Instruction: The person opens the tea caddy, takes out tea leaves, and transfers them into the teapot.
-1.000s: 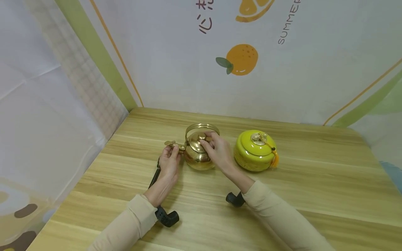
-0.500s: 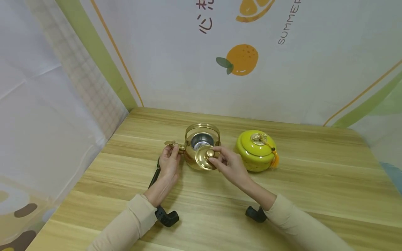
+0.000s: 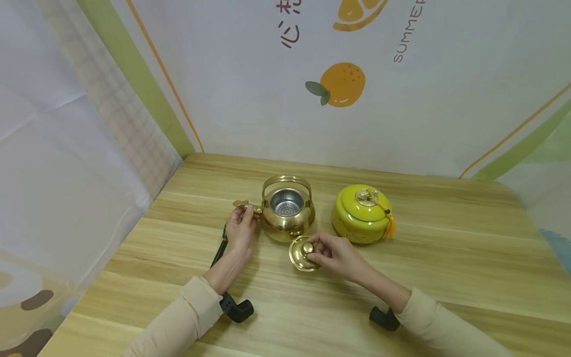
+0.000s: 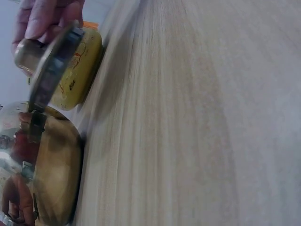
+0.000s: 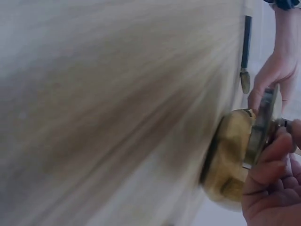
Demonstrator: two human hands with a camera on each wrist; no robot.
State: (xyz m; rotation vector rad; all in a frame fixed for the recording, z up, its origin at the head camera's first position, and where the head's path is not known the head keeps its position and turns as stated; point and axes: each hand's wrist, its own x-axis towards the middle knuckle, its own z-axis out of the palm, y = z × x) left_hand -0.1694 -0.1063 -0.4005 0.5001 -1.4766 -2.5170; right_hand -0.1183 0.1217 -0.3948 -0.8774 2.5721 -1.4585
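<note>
On the wooden table [image 3: 468,238] stands a gold kettle [image 3: 285,228], uncovered, beside a yellow jar [image 3: 360,223]. The left hand [image 3: 241,232] pinches the kettle's spout [image 3: 257,211]; the right hand [image 3: 341,255] holds the lid [image 3: 297,256] by its knob [image 3: 308,247], above the table, on the kettle's near side.

The head camera looks forward and down; 2 low, close wrist views face along the tabletop [image 4: 188,117], sharing the kettle [image 4: 59,169].

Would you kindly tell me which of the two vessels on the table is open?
The golden kettle: its strainer shows, and the right hand holds its lid. The yellow-green tasselled jar is covered.
</note>
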